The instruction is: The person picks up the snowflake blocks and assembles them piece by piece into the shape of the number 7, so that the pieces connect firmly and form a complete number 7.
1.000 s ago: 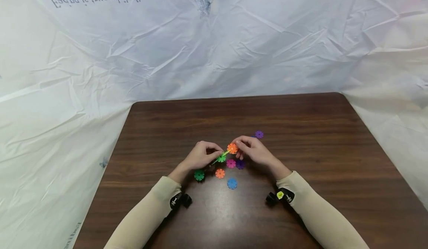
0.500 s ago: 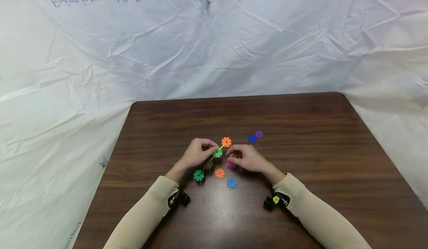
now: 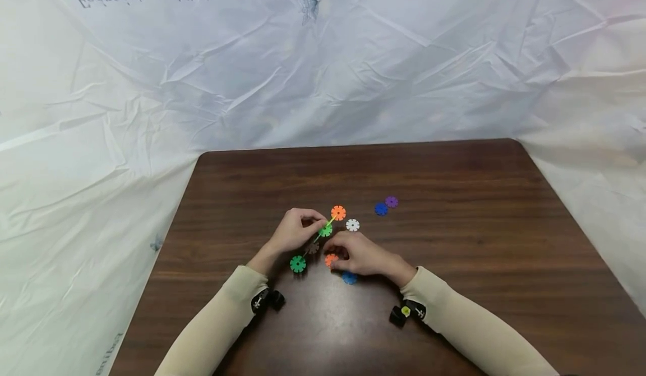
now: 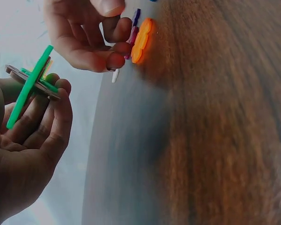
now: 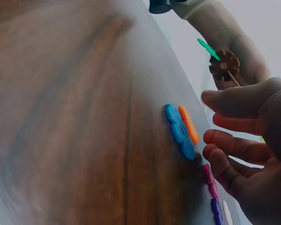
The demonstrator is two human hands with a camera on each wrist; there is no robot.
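Observation:
Slotted plastic flower discs are joined into a chain, which my left hand [image 3: 295, 233] pinches near its middle. Along it run a dark green disc [image 3: 298, 264], a brown disc [image 5: 224, 65], a light green disc [image 3: 327, 230] and, at the far end, an orange disc [image 3: 338, 212]. My right hand [image 3: 360, 252] hovers low over the loose discs, thumb and fingers parted with nothing between them. Nearest its fingertips lies a loose orange disc [image 4: 142, 41], beside a light blue disc [image 5: 179, 132]. The hand hides a pink disc [image 5: 210, 180] and a dark purple disc [image 5: 217, 211] from the head view.
Beyond the right hand lies a white disc [image 3: 353, 225]. Farther back, a dark blue disc [image 3: 381, 209] and a purple disc [image 3: 391, 201] lie close together on the brown wooden table [image 3: 454, 196]. White sheeting [image 3: 353, 84] hangs around the table's back and sides.
My right hand has left the chain's orange end and moved left and nearer, over the loose orange disc, uncovering the white and dark blue discs. The left hand has shifted slightly left with the chain.

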